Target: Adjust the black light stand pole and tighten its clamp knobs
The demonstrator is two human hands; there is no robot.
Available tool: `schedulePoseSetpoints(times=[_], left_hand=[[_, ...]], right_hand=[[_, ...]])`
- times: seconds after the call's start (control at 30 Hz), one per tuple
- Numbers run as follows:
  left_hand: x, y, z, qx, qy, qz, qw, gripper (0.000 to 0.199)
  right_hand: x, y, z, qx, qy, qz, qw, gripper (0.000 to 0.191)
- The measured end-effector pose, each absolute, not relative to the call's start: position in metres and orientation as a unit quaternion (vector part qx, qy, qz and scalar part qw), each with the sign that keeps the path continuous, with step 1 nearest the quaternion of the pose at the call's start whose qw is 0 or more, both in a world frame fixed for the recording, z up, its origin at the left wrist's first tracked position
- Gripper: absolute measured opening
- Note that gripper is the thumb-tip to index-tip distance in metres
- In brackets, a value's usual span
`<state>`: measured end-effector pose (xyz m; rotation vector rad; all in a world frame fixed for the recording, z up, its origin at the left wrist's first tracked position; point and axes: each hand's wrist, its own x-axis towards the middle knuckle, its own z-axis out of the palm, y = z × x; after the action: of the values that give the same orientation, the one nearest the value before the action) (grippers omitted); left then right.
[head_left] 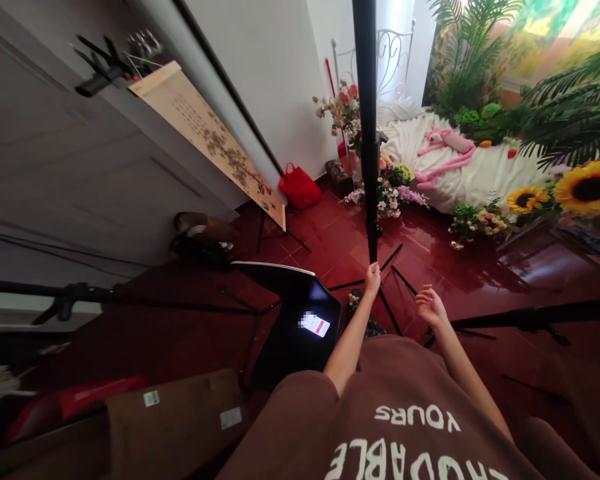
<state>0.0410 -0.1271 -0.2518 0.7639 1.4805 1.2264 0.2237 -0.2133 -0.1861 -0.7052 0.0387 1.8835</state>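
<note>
Our left hand (373,277) is at the low part we see of the black pole (369,147).
The pole stands long and straight, from the top middle of the frame down to this hand, which looks curled tight around it; our right hand (431,307) is farther off, to the right, half open with bent fingers, and we see nothing in it. The pole is round, smooth and dark, maybe metal, and thin legs (391,313) spread out near our hands. Under them the red floor (325,233) is shiny tile. In the upper right, a soft pink toy (453,141) lies on wrinkly white cloth (495,177).
</note>
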Motion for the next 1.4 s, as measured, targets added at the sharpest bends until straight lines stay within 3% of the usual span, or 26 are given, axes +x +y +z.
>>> schedulePoseSetpoints(times=[0.13,0.3,0.7,0.87,1.0,1.17,1.4], left_hand=[[0.076,-0.137,-0.26,0.302,0.598,0.466,0.578,0.028],[0.138,-0.125,-0.226,0.391,0.48,0.427,0.659,0.038],[0.309,-0.184,-0.125,0.587,0.138,0.334,0.725,0.054],[0.334,-0.202,-0.115,0.586,0.083,0.321,0.74,0.069],[0.331,-0.206,-0.114,0.61,0.113,0.315,0.718,0.064],[0.329,-0.211,-0.115,0.647,0.129,0.32,0.68,0.06],[0.337,-0.212,-0.123,0.659,0.133,0.356,0.649,0.056]], right_hand=[[0.264,-0.241,-0.2,-0.333,0.011,0.749,0.573,0.019],[0.309,-0.273,-0.201,-0.303,-0.027,0.712,0.632,0.02],[0.352,-0.32,-0.116,-0.105,0.048,0.629,0.769,0.024],[0.373,-0.325,-0.105,0.041,0.044,0.652,0.755,0.024],[0.403,-0.328,-0.113,0.061,-0.005,0.728,0.683,0.032],[0.438,-0.331,-0.117,-0.088,-0.066,0.774,0.624,0.039],[0.451,-0.326,-0.107,-0.383,-0.163,0.709,0.569,0.041]])
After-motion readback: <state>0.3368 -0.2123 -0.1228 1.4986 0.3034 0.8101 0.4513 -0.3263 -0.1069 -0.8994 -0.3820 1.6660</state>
